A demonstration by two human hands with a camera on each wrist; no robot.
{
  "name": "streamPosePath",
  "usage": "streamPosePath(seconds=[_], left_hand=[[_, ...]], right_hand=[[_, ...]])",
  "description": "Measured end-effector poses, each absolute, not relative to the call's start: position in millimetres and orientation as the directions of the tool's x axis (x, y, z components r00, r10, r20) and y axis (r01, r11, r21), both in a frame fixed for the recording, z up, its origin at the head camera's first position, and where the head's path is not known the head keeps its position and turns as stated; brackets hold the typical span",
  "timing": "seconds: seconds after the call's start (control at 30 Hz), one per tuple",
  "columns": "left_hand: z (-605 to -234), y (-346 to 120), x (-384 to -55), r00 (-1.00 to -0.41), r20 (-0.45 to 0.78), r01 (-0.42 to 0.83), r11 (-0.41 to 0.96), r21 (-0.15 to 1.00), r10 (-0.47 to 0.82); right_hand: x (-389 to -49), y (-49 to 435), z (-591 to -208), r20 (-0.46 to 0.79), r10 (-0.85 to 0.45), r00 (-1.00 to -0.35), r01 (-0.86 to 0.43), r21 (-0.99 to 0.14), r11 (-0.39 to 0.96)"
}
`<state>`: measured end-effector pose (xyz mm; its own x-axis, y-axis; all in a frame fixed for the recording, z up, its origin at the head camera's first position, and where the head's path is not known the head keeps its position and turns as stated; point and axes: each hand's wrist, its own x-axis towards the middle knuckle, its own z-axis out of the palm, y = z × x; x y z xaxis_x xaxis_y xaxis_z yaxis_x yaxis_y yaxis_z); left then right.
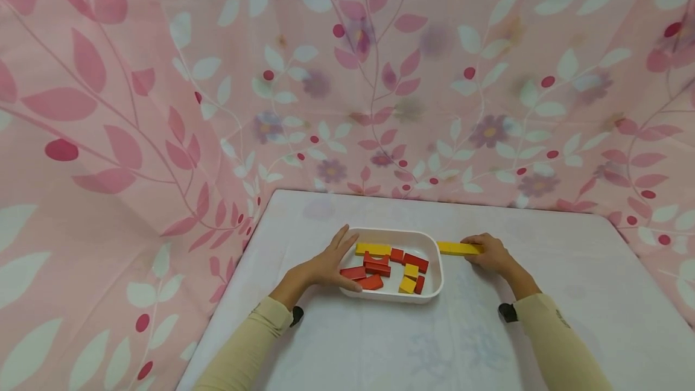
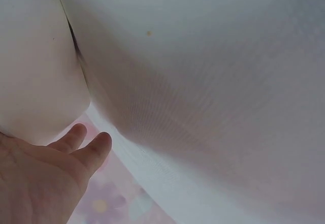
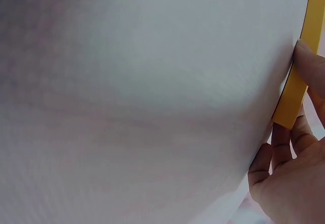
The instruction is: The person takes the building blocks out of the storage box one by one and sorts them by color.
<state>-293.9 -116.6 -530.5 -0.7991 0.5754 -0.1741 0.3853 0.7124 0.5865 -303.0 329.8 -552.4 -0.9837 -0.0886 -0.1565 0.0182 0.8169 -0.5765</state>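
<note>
White tray (image 1: 391,298): on the white-covered table (image 1: 434,349), red blocks (image 1: 415,262) and yellow blocks (image 1: 373,249) inside (quite a jumble, from here).
Left hand (image 1: 328,263): fingers spread about the tray's left end.
Right hand (image 1: 490,253): pinching the yellow strip (image 1: 453,248) near its right end.
Yellow strip: just beside the tray's right wall.

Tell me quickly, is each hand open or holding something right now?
Left hand: open, fingers spread at one end of the white tray.
Right hand: closed, holding a yellow block.
</note>
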Motion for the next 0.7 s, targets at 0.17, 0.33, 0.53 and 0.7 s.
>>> streamPosePath(seconds=[0.17, 0.33, 0.53, 0.7], left_hand=[[-530.0, -116.9, -293.4, -0.800, -0.175, 0.383, 0.712, 0.588, 0.574], [-529.3, -117.4, -293.2, -0.802, -0.174, 0.381, 0.714, 0.588, 0.571], [-529.8, -117.3, -293.4, -0.803, -0.176, 0.378, 0.716, 0.587, 0.569], [-530.4, -116.8, -293.0, -0.806, -0.170, 0.377, 0.713, 0.592, 0.567]], right_hand=[[-302.5, 330.2, -552.2, -0.157, -0.090, -0.984, 0.018, -0.581, 0.814], [-302.8, 331.1, -555.0, -0.140, -0.096, -0.985, 0.006, -0.592, 0.806], [-303.7, 329.8, -556.7, -0.163, -0.085, -0.983, 0.026, -0.583, 0.812], [-302.0, 329.9, -554.1, -0.167, -0.092, -0.982, 0.021, -0.574, 0.819]])
